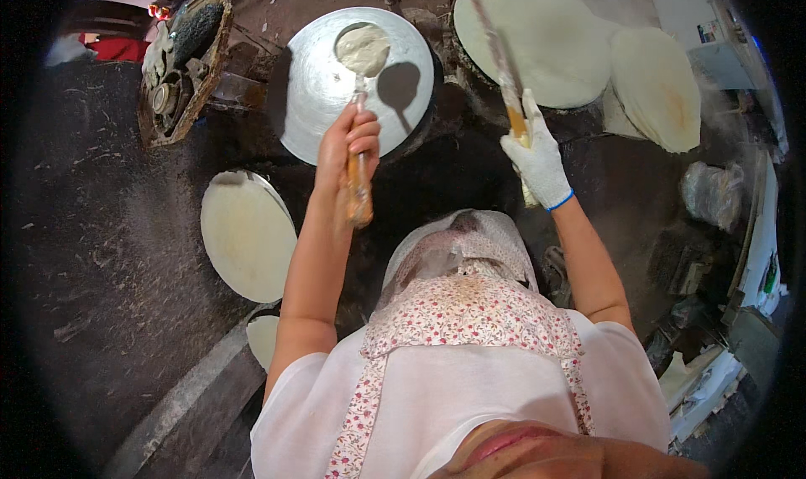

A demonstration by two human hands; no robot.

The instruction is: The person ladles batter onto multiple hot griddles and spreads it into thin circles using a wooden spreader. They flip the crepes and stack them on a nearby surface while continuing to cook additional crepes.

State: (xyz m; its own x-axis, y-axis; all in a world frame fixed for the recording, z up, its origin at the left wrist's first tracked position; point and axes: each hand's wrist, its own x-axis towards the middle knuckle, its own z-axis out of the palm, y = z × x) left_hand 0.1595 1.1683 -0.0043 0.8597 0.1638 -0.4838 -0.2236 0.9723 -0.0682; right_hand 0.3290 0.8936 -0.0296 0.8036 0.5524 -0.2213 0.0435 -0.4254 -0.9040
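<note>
At far left, on dark, scrap-strewn ground [109, 193], a worn, many-sided tray [222, 49] piled with small items. Nearer and further right, a pale round sheet [248, 235], smooth, faintly yellowish. Up and right of it, past a dark strip of floor, a round metal plate [306, 101], silvery and dull, with room all round inside the rim. Over the plate's near rim, the left hand [347, 147], bare, fingers curled firmly round the handle of a ladle [360, 88]. Above the plate, toward its far rim, the ladle's bowl, filled with batter [363, 52]: cream-coloured, thick, glossy, rippled on top. Held up off the metal, judging by the separate shadow [399, 93]. Right of the plate, a dark gap, wider toward the body. Next, a long flat stick [504, 68], pale-smeared, slanting across the left side of a large pale sheet [546, 42]; gripped near its lower end by the white-gloved right hand [537, 160], fingers wrapped round. Beside that sheet's right edge, a smaller brown-tinged sheet [659, 93]. Further right, a clear plastic bundle [712, 195].
</note>
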